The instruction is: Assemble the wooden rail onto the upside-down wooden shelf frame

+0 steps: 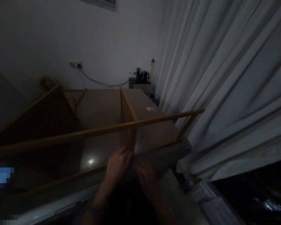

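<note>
A wooden shelf frame (103, 128) lies on its side on a brown table (97, 103). Its long rails run left to right, and a crosspiece panel (128, 104) joins them near the middle. My left hand (119, 161) is closed at the near lower end of that crosspiece, its fingers curled against the wood. Just to the right, my right hand (145, 175) has its fingers bent together close to the same joint. It is dim and slightly blurred, and what its fingertips hold, if anything, is hidden.
White curtains (208, 81) hang along the right side. Behind the table, a small cabinet (141, 87) bears a black kettle (145, 76). A cable (103, 83) runs from a wall socket (75, 65). White scraps (151, 108) lie on the tabletop.
</note>
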`<state>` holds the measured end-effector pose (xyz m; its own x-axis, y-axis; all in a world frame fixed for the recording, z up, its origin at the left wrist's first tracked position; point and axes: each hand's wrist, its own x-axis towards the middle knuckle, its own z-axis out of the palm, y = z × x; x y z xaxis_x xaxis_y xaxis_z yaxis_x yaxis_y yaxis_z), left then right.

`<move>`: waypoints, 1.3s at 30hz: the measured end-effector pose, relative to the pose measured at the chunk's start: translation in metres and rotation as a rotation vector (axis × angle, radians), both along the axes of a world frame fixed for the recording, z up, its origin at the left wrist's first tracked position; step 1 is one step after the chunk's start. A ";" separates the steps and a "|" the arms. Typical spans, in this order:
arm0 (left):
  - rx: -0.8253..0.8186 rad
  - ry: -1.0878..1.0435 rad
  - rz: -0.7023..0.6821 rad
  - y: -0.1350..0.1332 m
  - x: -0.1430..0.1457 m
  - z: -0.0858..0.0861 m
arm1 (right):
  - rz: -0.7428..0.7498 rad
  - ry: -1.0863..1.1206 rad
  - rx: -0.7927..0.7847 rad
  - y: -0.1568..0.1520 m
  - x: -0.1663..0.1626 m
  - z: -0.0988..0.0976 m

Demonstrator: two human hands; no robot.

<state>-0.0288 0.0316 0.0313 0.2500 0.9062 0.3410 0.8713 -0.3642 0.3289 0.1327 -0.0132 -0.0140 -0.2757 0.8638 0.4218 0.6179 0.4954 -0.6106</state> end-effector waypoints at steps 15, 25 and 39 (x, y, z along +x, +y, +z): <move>-0.023 -0.007 0.008 0.000 0.002 -0.007 | -0.004 0.010 0.066 0.002 0.003 -0.005; -0.011 -0.044 -0.016 0.001 0.002 -0.008 | -0.055 0.013 0.108 0.004 0.003 -0.001; -0.033 -0.062 0.001 0.000 0.002 -0.005 | -0.216 0.284 -0.086 0.005 -0.004 0.009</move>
